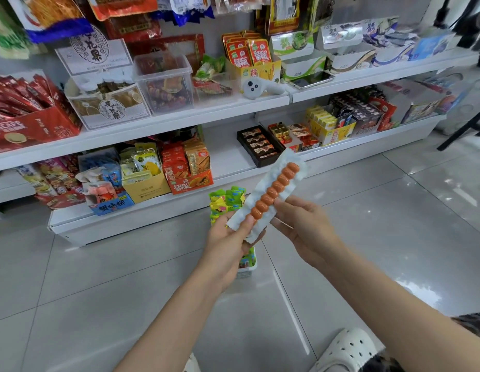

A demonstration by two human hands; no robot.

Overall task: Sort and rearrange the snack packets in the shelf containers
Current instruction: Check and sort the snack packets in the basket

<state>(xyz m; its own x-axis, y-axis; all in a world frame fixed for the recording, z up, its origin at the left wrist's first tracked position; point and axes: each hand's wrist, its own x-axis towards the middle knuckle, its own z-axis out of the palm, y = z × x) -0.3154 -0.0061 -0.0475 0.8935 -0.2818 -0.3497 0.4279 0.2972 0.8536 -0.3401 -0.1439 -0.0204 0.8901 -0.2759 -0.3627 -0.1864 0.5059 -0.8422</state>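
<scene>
White perforated clog (349, 350) on the grey tiled floor (99, 291) sits closest, below the person's two forearms reaching toward the white shelving unit (179, 122). Both hands meet over a long white-edged packet showing a row of orange-brown sausage beads (271, 196), held well in front of the shelving unit and tilted with its far end pointing toward it. The left hand (228, 237) has its grip curled round the packet's near end, thumb lying along the front; the right hand (300, 226) pinches the packet's right edge between thumb and fingertips, likely to steady it flat for a look at the front before choosing a container. Behind the left hand, nearer the shelving unit's base, a narrow white bin of green and yellow snack packets (228, 202) stands on the floor, probably pulled out for sorting. On the shelving unit's middle level, far left, a red carton of stick sachets (26, 122) reads "NESCAFE", partly cut off. A white handheld controller (260, 88) lies on that same level near its centre. Other labels carry Chinese characters I cannot read reliably.
</scene>
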